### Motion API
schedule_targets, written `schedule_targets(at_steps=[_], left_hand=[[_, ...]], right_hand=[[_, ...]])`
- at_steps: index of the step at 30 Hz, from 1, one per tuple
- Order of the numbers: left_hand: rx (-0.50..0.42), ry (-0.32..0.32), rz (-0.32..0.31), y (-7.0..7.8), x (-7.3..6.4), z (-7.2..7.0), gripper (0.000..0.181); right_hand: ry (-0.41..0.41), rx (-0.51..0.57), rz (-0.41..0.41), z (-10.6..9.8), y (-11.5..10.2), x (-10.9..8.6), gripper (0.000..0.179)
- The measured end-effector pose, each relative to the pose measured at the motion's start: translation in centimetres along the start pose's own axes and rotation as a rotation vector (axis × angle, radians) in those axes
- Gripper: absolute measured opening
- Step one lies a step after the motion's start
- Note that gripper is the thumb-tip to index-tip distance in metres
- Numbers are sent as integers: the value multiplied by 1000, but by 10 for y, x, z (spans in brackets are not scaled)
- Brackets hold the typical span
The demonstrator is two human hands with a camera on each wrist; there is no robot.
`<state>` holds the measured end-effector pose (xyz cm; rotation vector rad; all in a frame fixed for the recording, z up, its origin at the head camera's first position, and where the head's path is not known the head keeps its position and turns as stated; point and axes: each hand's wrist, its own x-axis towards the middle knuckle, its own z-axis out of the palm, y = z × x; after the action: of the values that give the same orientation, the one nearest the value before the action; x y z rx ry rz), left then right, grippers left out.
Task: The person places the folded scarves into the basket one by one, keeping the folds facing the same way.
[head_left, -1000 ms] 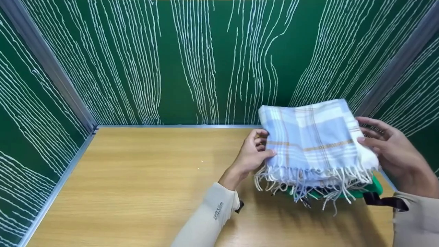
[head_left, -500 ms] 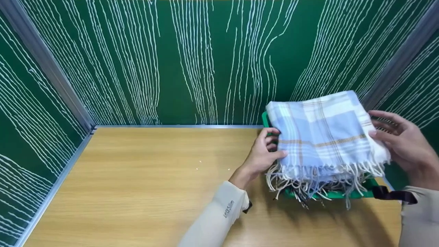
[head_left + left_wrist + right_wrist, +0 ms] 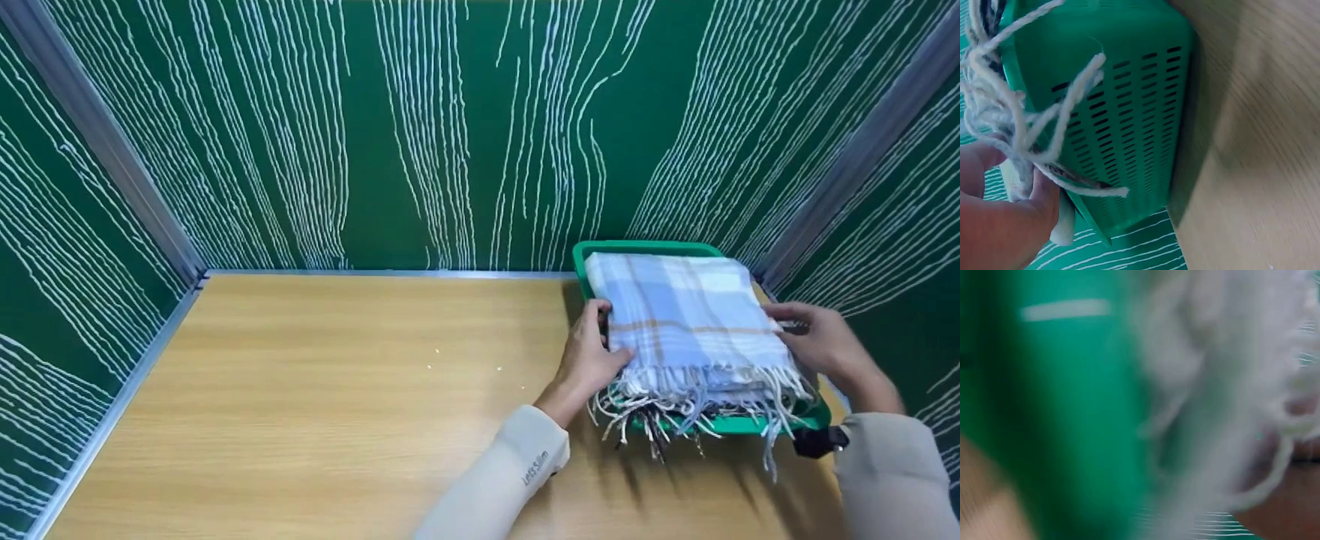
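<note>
A folded plaid scarf (image 3: 686,311) in light blue and white, with tan stripes and a long fringe, lies at the top of a green basket (image 3: 649,246). My left hand (image 3: 589,360) grips its left edge, thumb on top. In the left wrist view the thumb and fingers of that hand (image 3: 1013,219) pinch the cloth beside the basket's slotted wall (image 3: 1123,107). On the opposite side my right hand (image 3: 825,341) holds the right edge. Blur and pale fringe (image 3: 1224,439) hide most of that grip in the right wrist view. Darker fringe hangs below, its cloth covered by the scarf.
The basket stands on a wooden table (image 3: 322,390) at the back right. Green panels (image 3: 525,135) with white wavy lines rise behind and at both sides. Several tiny white specks (image 3: 437,351) lie near the table's middle.
Both hands have carried the scarf slightly right, then lowered it into the basket. More of the basket's green rim now shows at the back and front.
</note>
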<state>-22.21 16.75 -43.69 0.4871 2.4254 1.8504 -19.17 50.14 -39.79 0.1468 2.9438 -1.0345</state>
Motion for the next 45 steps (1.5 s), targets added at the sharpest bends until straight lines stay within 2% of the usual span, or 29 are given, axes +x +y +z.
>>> schedule_targets(at_steps=[4, 6, 11, 14, 18, 23, 27, 31, 33, 39, 45], left_hand=[[129, 12, 72, 3, -3, 2, 67], [187, 1, 88, 5, -4, 2, 68], [288, -65, 46, 10, -2, 3, 62], [322, -78, 27, 12, -2, 2, 61], [276, -67, 8, 7, -5, -2, 60], [178, -80, -3, -3, -11, -12, 57], [160, -79, 1, -10, -17, -23, 54], [130, -71, -22, -18, -21, -35, 52], [107, -63, -39, -21, -22, -42, 52], [57, -34, 2, -30, -25, -68, 50], [-4, -5, -17, -36, -27, -96, 48]], right_hand=[[-27, -38, 12, 3, 0, 1, 51], [-37, -70, 5, 5, -3, 2, 52], [-64, -140, -7, 10, -10, 5, 48], [-85, -164, -1, 10, -10, 5, 48], [-81, -170, -21, 10, -7, 3, 50], [-2, -144, -57, 11, -4, -4, 50], [50, -126, -54, 11, -7, -10, 49], [122, -128, -18, 12, -15, -15, 47], [170, -137, -9, 13, -20, -17, 46], [284, -178, -65, 22, -42, -22, 45], [319, -154, -129, 30, -63, -25, 44]])
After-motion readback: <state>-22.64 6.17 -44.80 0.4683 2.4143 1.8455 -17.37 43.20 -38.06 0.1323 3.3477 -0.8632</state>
